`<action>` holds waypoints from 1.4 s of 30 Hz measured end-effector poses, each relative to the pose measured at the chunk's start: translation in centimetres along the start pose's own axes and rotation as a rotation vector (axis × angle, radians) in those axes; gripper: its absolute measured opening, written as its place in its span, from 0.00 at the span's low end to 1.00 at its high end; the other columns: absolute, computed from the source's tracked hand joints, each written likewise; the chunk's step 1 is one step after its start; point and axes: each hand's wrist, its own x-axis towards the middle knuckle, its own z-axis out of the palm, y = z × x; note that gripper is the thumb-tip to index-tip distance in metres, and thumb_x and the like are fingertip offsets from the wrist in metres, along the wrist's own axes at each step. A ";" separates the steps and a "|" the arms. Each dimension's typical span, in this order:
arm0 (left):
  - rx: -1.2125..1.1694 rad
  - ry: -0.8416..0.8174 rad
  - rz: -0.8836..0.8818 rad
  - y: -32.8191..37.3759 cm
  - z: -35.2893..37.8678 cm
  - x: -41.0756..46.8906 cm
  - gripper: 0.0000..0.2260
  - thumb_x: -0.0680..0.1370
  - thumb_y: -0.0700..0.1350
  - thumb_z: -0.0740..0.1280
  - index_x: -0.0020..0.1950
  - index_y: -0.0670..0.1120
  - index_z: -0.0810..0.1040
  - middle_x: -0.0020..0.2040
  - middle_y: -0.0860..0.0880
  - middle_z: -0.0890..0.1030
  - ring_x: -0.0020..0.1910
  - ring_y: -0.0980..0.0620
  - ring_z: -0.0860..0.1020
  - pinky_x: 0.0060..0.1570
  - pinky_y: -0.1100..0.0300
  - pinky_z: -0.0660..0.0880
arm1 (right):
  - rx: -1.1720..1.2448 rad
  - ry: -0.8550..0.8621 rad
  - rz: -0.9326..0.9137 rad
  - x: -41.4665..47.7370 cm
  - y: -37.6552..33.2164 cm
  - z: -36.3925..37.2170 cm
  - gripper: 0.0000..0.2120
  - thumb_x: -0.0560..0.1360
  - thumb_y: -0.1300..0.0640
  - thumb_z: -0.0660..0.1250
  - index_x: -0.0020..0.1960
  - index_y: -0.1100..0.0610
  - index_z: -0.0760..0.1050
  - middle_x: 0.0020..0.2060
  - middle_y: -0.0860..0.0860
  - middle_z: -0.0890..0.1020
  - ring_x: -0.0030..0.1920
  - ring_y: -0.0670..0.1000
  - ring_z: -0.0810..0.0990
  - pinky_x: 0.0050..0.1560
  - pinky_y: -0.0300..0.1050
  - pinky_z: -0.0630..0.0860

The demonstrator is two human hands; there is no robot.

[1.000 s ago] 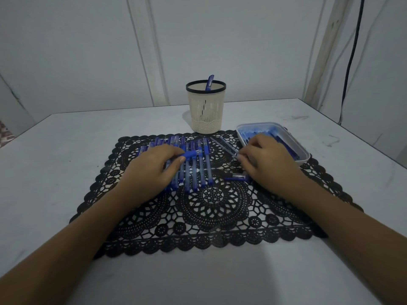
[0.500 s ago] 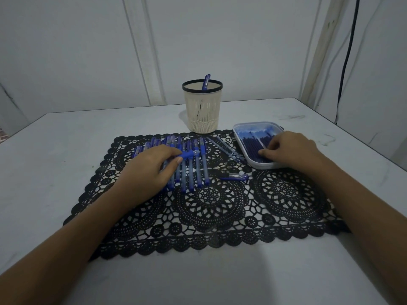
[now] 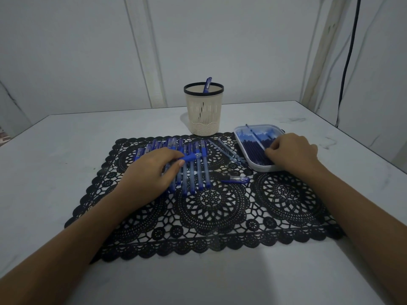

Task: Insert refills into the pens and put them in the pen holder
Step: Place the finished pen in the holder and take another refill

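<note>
Gripped pen (image 3: 189, 156) in left hand (image 3: 152, 172); curled right hand (image 3: 290, 153) into refill tray (image 3: 262, 167) near right tabletop edge, hold undeterminable. Likely needed just one singled from refills (image 3: 253, 153).

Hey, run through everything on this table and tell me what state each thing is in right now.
Pen holder: upright, one pen inside.
Row of pens: lying flat on the mat.
Left hand: pinches a blue pen.
Tray: open, holding refills.
Right hand: fingers curled in the tray; grip unclear.
</note>
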 end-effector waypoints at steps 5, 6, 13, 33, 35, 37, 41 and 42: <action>-0.009 0.000 0.001 -0.3 -0.1 0.1 0.21 0.76 0.57 0.53 0.56 0.46 0.77 0.42 0.56 0.76 0.40 0.62 0.72 0.39 0.69 0.67 | 0.283 0.126 -0.333 -1.8 -0.6 -1.4 0.02 0.76 0.55 0.64 0.47 0.53 0.74 0.41 0.47 0.75 0.45 0.51 0.75 0.49 0.48 0.70; -0.014 0.003 0.000 -0.3 -0.1 0.1 0.21 0.76 0.57 0.53 0.56 0.46 0.77 0.41 0.57 0.75 0.40 0.63 0.72 0.39 0.69 0.67 | 0.302 0.110 -0.442 -2.4 -0.7 -1.6 0.02 0.75 0.56 0.64 0.47 0.53 0.75 0.40 0.47 0.76 0.45 0.51 0.75 0.48 0.46 0.71; -0.018 0.007 -0.014 -0.2 -0.3 0.0 0.20 0.76 0.57 0.53 0.56 0.48 0.77 0.40 0.60 0.74 0.40 0.62 0.73 0.38 0.69 0.66 | 0.207 0.204 -0.801 -3.9 -0.7 -0.6 0.09 0.71 0.55 0.63 0.47 0.54 0.80 0.40 0.49 0.82 0.41 0.55 0.77 0.43 0.52 0.73; 0.008 -0.031 0.015 0.3 -0.8 0.0 0.21 0.76 0.57 0.52 0.55 0.47 0.78 0.41 0.57 0.75 0.38 0.62 0.71 0.38 0.71 0.66 | 0.071 0.375 -0.862 -3.9 0.0 -0.6 0.11 0.74 0.52 0.58 0.47 0.53 0.79 0.39 0.48 0.80 0.42 0.54 0.73 0.41 0.46 0.58; 0.064 -0.046 0.067 0.6 -0.8 -0.1 0.20 0.77 0.56 0.52 0.54 0.48 0.78 0.41 0.57 0.77 0.38 0.62 0.69 0.39 0.73 0.64 | 0.063 0.408 -0.895 -4.0 0.0 -0.7 0.12 0.74 0.52 0.58 0.48 0.52 0.79 0.40 0.48 0.81 0.44 0.52 0.70 0.44 0.45 0.56; 0.064 -0.046 0.092 1.1 -0.7 -0.2 0.19 0.77 0.55 0.52 0.54 0.48 0.78 0.42 0.57 0.76 0.42 0.63 0.69 0.40 0.71 0.66 | 0.093 0.412 -0.938 -4.4 -0.4 -0.7 0.12 0.75 0.52 0.58 0.48 0.52 0.79 0.41 0.48 0.81 0.45 0.51 0.69 0.46 0.43 0.55; 0.047 -0.020 0.153 2.2 -0.3 -0.2 0.16 0.78 0.53 0.54 0.54 0.48 0.78 0.41 0.57 0.77 0.43 0.62 0.71 0.41 0.64 0.71 | 0.242 0.333 -0.999 -5.7 -1.8 -0.3 0.12 0.75 0.50 0.60 0.51 0.51 0.80 0.42 0.46 0.80 0.44 0.49 0.72 0.44 0.46 0.63; 0.041 -0.015 0.170 2.4 -0.2 -0.2 0.15 0.78 0.53 0.55 0.54 0.48 0.78 0.41 0.56 0.77 0.42 0.61 0.71 0.41 0.66 0.70 | 0.303 0.286 -0.990 -6.0 -2.1 -0.1 0.12 0.75 0.49 0.61 0.52 0.51 0.80 0.43 0.45 0.80 0.45 0.47 0.72 0.44 0.47 0.65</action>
